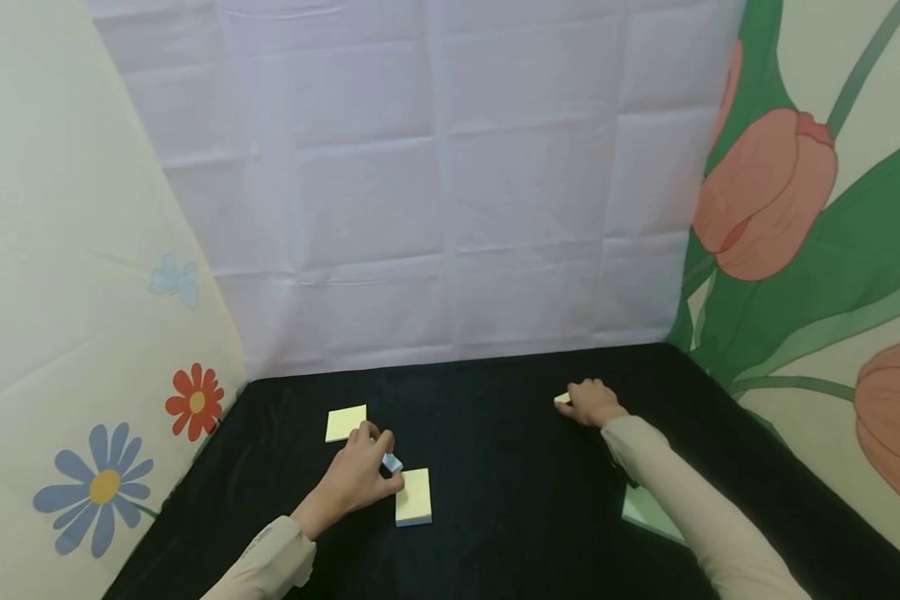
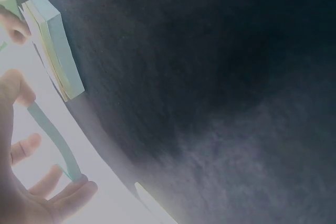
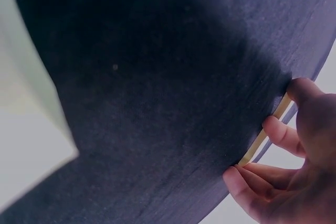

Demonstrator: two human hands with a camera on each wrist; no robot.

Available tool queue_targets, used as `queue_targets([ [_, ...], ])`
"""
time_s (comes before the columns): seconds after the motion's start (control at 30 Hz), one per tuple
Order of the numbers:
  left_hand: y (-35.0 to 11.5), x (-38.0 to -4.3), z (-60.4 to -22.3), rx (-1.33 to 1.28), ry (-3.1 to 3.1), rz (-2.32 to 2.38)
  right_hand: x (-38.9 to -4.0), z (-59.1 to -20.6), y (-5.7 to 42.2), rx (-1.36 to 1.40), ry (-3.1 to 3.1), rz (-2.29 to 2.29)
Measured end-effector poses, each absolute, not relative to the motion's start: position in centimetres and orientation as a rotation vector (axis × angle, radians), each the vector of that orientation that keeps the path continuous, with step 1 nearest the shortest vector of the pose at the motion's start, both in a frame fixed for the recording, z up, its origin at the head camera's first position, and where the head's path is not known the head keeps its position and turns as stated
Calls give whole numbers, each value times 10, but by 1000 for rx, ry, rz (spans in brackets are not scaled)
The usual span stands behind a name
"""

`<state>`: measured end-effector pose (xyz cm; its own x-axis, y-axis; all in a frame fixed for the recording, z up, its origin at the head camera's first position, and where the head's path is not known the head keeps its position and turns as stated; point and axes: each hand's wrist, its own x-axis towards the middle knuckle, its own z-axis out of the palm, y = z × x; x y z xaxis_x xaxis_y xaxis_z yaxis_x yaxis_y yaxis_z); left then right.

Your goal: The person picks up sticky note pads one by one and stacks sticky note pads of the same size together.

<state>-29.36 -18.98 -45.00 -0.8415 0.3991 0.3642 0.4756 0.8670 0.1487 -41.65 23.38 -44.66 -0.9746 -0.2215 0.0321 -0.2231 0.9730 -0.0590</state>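
My left hand (image 1: 352,471) pinches a thin light-blue sticky note pad (image 2: 56,139) between thumb and fingertips, and the pad bows slightly. That hand is raised over the black cloth. Just right of its thumb lies a thick stack of sticky notes (image 1: 414,497), yellow on top and blue beneath. Beyond the left fingers is another yellow sticky note pad (image 1: 342,423), partly covered by them in the head view. Far back on the right, my right hand (image 1: 592,402) grips a yellow sticky note pad (image 3: 256,144) by its opposite edges, close over the cloth.
A pale green pad (image 1: 648,514) lies on the right, partly hidden under the right forearm. The black cloth (image 1: 487,467) covers the table up to a white hanging sheet (image 1: 450,208). Flower-printed curtains (image 1: 765,196) stand at both sides.
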Motion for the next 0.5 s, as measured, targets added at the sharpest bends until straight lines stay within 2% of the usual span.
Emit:
queue_targets([
  [0.5, -180, -295, -443, -699, -2707, -330, -419, -448, 236, 359, -3091, 79],
])
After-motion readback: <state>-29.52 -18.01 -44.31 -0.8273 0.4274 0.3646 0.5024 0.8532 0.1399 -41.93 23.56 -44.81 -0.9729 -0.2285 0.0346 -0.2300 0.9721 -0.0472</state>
